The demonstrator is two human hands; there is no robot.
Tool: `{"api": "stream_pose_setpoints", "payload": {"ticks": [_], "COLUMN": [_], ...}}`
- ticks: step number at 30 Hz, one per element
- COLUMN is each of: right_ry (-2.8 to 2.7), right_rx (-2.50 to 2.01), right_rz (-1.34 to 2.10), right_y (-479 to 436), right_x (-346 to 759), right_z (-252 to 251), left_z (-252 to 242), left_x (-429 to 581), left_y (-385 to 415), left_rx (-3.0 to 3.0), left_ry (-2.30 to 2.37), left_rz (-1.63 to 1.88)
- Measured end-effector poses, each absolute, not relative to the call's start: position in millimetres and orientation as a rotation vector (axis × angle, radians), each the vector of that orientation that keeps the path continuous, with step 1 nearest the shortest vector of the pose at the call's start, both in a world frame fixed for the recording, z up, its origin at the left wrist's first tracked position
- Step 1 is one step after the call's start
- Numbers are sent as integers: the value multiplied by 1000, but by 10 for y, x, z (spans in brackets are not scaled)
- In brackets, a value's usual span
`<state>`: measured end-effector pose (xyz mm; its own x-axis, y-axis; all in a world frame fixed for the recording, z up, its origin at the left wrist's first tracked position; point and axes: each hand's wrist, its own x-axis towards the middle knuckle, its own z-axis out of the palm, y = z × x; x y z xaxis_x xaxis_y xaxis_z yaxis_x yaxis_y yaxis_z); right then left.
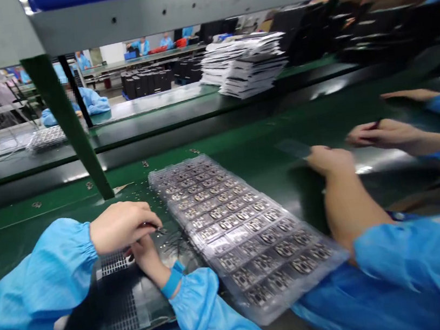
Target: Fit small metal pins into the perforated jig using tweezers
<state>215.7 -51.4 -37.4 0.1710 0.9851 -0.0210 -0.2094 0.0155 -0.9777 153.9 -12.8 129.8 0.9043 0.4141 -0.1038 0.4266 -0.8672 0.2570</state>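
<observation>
My left hand [124,225] hovers over the green bench with its fingers pinched together; whatever small thing they hold is too small to name. Just beneath it lies my right hand [146,256], wearing a blue wristband, its fingers hidden under the left hand. Both hands rest at the upper edge of a black perforated fixture [118,299]. Tiny metal parts [173,242] lie scattered between my hands and a long clear plastic tray [241,227] filled with rows of small components, which sits just right of them.
A co-worker in blue sleeves at the right has a forearm [337,197] beside the tray and hands [379,134] further back. A green post [70,131] stands behind my hands. Stacked trays [247,65] and another person [88,101] are beyond the conveyor.
</observation>
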Motion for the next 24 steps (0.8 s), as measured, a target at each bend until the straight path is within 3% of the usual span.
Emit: {"api": "stream_pose_setpoints", "payload": {"ticks": [7, 10, 13, 18, 21, 24], "right_ry": [-934, -1100, -1092, -967, -961, -1012], "right_rx": [-908, -878, -953, -1033, -1085, -1095], "right_rz": [1486, 1577, 1547, 1544, 1530, 1524], "right_y": [-642, -681, -704, -729, -762, -791], "right_x": [2120, 2008, 1906, 1929, 1950, 1940], "right_z": [-243, -188, -197, -236, -242, -254], "left_z": [1014, 880, 801, 693, 486, 220], "left_x": [694, 594, 526, 325, 225, 232], "left_y": [-93, -139, -259, -503, -514, -452], "left_rx": [2681, 2671, 2823, 2763, 2381, 2009], "left_ry": [1032, 1030, 1022, 1193, 1434, 1384], "left_rz": [-498, -504, -213, 712, 693, 555]}}
